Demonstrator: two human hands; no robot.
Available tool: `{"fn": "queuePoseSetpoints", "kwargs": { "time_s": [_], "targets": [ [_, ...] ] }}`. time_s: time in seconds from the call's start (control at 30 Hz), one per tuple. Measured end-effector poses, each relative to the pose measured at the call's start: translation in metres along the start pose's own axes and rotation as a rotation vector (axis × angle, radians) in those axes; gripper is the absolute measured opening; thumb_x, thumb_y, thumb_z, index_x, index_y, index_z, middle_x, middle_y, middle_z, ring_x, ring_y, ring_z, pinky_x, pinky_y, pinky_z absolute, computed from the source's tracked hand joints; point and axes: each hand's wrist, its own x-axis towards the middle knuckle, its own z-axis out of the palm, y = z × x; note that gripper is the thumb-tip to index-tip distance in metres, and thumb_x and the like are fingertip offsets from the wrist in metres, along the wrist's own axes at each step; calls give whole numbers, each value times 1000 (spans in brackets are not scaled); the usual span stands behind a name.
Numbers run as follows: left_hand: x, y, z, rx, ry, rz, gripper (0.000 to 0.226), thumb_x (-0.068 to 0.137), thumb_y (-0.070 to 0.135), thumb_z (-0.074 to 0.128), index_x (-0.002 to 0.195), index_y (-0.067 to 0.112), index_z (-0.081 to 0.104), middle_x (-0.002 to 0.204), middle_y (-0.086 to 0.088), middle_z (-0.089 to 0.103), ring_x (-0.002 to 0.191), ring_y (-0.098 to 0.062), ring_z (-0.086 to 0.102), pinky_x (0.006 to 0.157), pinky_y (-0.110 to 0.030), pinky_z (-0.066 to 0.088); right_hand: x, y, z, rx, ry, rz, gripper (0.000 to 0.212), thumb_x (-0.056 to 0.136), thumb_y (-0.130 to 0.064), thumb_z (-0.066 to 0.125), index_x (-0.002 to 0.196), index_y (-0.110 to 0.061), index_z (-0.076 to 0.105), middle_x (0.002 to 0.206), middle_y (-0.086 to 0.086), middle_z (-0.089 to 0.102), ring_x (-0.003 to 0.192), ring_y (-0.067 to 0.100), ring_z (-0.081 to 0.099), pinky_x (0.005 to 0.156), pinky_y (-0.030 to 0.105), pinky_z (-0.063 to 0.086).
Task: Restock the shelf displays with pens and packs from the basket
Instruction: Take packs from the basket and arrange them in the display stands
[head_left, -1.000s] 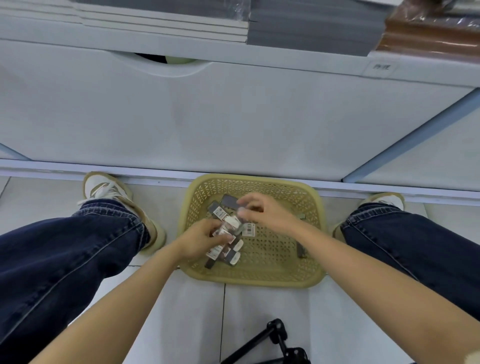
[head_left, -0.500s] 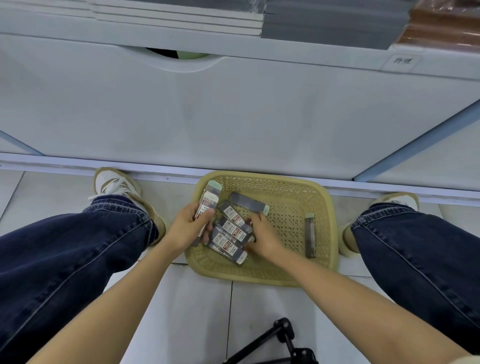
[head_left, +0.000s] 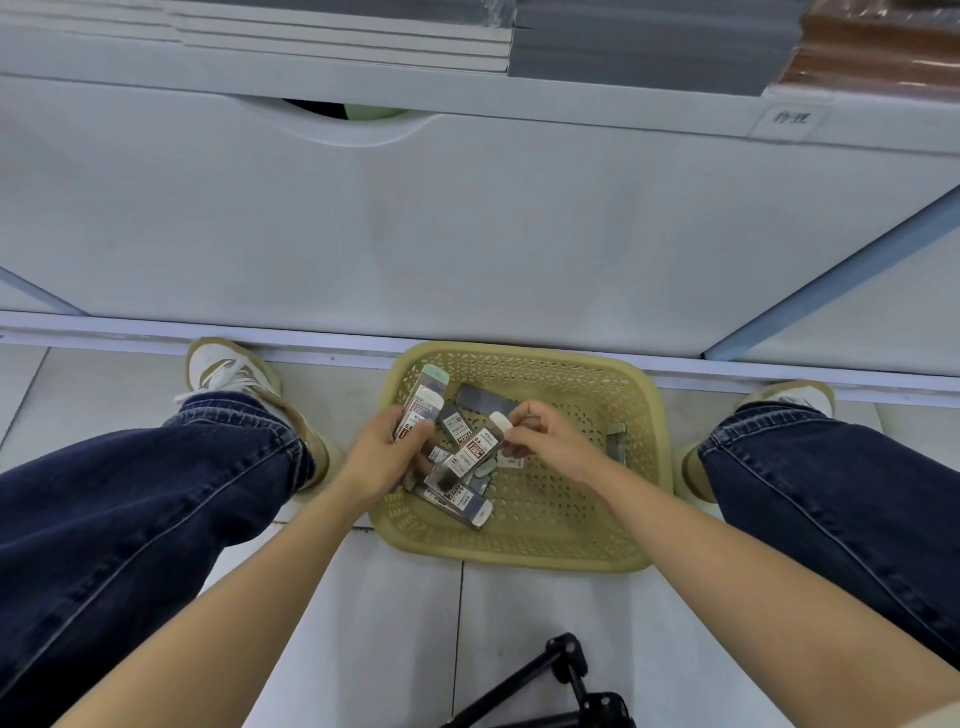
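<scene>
A yellow perforated basket sits on the floor between my feet, against the base of the white shelf unit. Several small clear packs with red-and-white labels lie in its left half. My left hand grips a stack of packs with a pale green cap pointing away from me. My right hand pinches the white-capped end of another pack, held tilted above the pile. A single dark pack lies alone near the basket's right wall.
Stacked grey and brown notebooks lie on the shelf above. A price label sticks on the shelf edge at the right. My jeans-clad knees flank the basket. A black tripod leg lies on the floor tiles near me.
My right hand has lifted one white-capped pack off the pile and holds it tilted. My left hand still holds its stack, now slightly higher over the basket's left rim.
</scene>
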Motion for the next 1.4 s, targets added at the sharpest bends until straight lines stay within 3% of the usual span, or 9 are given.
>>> {"fn": "queuePoseSetpoints", "kwargs": {
  "time_s": [0.13,0.27,0.37,0.53,0.77,0.9,1.0,1.17,1.4],
  "targets": [
    [-5,11,7,-20,-39,-5,23,95,33,59,101,12,64,85,-5,75,69,-17,69,53,-28,53,-3,-23,-7,98,-50,-60,8,93,-2,57,97,-8,60,82,4,70,72,14,67,71,25,55],
    [-14,26,14,-108,-121,32,27,91,35,64,107,14,67,94,-3,77,82,-19,74,72,-32,59,-8,-44,-9,153,-35,-145,9,95,-8,56,102,-6,60,83,6,70,71,15,64,68,26,55],
    [-21,40,21,-178,-99,74,28,92,31,63,109,8,65,92,-6,76,70,-14,72,60,-25,56,-13,-55,-6,171,19,-182,10,95,-15,58,104,-11,61,80,1,69,68,13,63,64,26,53],
    [-31,56,27,-214,-74,138,23,93,25,63,107,7,65,99,-12,75,90,-31,72,81,-43,58,-30,-67,-3,210,26,-212,29,87,-26,70,113,-16,63,96,4,69,68,5,59,61,19,50],
    [-46,76,29,-271,-15,158,21,100,32,49,103,24,69,92,4,76,83,-11,72,69,-24,51,-59,-94,-8,55,-8,-276,17,93,-18,63,107,-8,65,87,1,65,71,8,52,65,21,43],
    [-59,106,21,-260,54,238,21,100,29,49,99,18,67,93,-3,74,82,-17,68,73,-31,53,-83,-129,-19,93,46,-356,6,94,-12,59,100,-11,59,81,-2,62,59,3,51,61,21,41],
    [-71,141,10,-259,67,365,23,103,20,44,98,8,62,95,-15,69,81,-26,63,79,-43,52,-105,-166,-33,102,54,-463,4,95,-10,57,97,-13,57,81,4,62,58,8,48,61,24,40],
    [-104,218,-12,-222,98,622,22,104,18,42,99,9,61,86,-9,68,69,-19,64,67,-30,52,-149,-243,-57,-15,176,-679,11,95,-12,59,105,-12,62,81,-1,62,59,9,47,61,23,42],
    [-163,325,-35,-238,50,933,15,102,17,48,113,10,55,82,-5,73,64,-19,67,60,-28,57,-230,-363,-91,-146,336,-985,9,96,-18,59,103,-20,63,81,-7,68,63,6,54,62,20,49]
  ]
}}
